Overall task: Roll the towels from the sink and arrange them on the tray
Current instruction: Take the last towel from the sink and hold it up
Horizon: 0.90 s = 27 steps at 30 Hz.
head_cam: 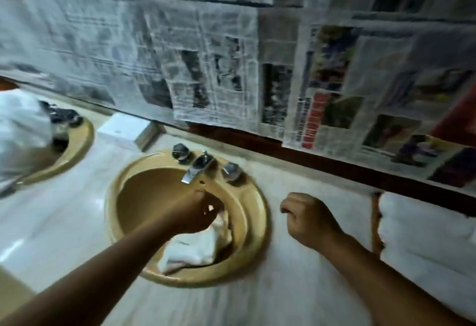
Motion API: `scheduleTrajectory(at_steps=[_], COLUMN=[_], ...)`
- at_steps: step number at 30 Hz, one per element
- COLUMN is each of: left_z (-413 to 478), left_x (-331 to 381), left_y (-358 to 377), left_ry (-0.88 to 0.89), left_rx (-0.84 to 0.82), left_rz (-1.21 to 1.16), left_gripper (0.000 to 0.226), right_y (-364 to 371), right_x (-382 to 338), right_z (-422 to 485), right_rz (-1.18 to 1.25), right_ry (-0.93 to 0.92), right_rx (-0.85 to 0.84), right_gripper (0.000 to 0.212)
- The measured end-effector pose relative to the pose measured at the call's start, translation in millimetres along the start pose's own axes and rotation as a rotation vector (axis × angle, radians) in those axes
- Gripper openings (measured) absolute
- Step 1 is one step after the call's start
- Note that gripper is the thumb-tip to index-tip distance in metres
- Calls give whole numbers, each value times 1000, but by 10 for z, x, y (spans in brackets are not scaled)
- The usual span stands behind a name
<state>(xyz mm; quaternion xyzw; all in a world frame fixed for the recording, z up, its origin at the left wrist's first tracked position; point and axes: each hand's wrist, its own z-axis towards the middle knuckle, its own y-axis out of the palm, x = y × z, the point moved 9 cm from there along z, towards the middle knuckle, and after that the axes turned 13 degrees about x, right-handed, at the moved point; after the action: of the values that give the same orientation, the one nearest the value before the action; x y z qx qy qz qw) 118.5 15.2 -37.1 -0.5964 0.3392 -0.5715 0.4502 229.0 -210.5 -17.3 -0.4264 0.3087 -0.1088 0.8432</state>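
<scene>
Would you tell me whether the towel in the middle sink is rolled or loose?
Loose: the towel lies crumpled in the sink, showing uneven folds and no roll.

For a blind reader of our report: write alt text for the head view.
A person's left hand reaches into a round tan sink at a crumpled white towel, while the right hand, fingers curled, is above the pale glossy counter. Rolled white towels lie on a brown-edged tray at right.

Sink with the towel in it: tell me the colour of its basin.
Mustard-tan, a yellowish brown; the sink shows best in the head view.
</scene>
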Motion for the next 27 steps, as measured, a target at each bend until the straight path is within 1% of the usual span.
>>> scheduleTrajectory(at_steps=[1, 2, 3, 5, 6, 7, 8, 9, 10, 11, 12, 14, 16, 17, 19, 21, 23, 26, 27], left_z=[-137, -251, -374, -558, -651, -686, -778, -859, -946, -1024, -1078, -1095, -1040, -1013, -926, -825, -700, -445, -379], left_x=[-309, -565, -793, -1169, -1319, -1305, -1347, -1310, -1247, -1192, -1182, -1186, -1219, -1232, -1278, -1245, -1060, -572, -306], left_y=[2, 68, 134, 380, 517, 633, 774, 885, 978, 1038, 1073, 1029, 876, 764, 484, 131, -325, -1152, -1428], left_ry=[-59, -111, -157, -198, -213, -229, -237, -242, -225, -209, -209, -216, -181, -180, -208, -241, -259, -187, -143], left_rx=[-11, -34, -85, -192, -254, -329, -423, -531, -624, -687, -695, -620, -491, -422, -263, -132, -14, 206, 274], left_rz=[15, 30, 44, 62, 43, 8, -44, -78, -94, -105, -129, -158, -164, -185, -249, -362, -546, -745, -798], left_gripper=[25, 26, 26, 29, 36, 46, 59, 69, 77, 80, 79, 61, 40, 30, 18, 17, 15, 12, 10], right_y=[312, 599, 934, 1576, 1865, 2010, 2209, 2347, 2418, 2456, 2466, 2377, 2167, 1992, 1577, 1123, 662, -95, -413], right_x=[-245, -438, -622, -872, -970, -977, -1041, -1050, -1057, -1037, -1027, -946, -841, -823, -863, -964, -1050, -1117, -1132], right_z=[84, 140, 187, 160, 69, -38, -143, -229, -290, -329, -342, -326, -233, -141, 91, 333, 503, 722, 753], right_rz=[19, 31, 42, 18, 9, -9, -28, -55, -70, -70, -65, -31, 76, 144, 286, 421, 540, 691, 752], right_ry=[-22, -28, -7, 110, 174, 209, 214, 219, 230, 260, 292, 405, 575, 642, 728, 769, 790, 802, 804], right_rx=[-62, -143, -242, -501, -621, -703, -763, -792, -784, -748, -707, -620, -473, -374, -182, -39, 53, 226, 281], right_gripper=[14, 18, 27, 51, 60, 65, 63, 55, 42, 31, 23, 14, 17, 20, 19, 12, 9, 12, 15])
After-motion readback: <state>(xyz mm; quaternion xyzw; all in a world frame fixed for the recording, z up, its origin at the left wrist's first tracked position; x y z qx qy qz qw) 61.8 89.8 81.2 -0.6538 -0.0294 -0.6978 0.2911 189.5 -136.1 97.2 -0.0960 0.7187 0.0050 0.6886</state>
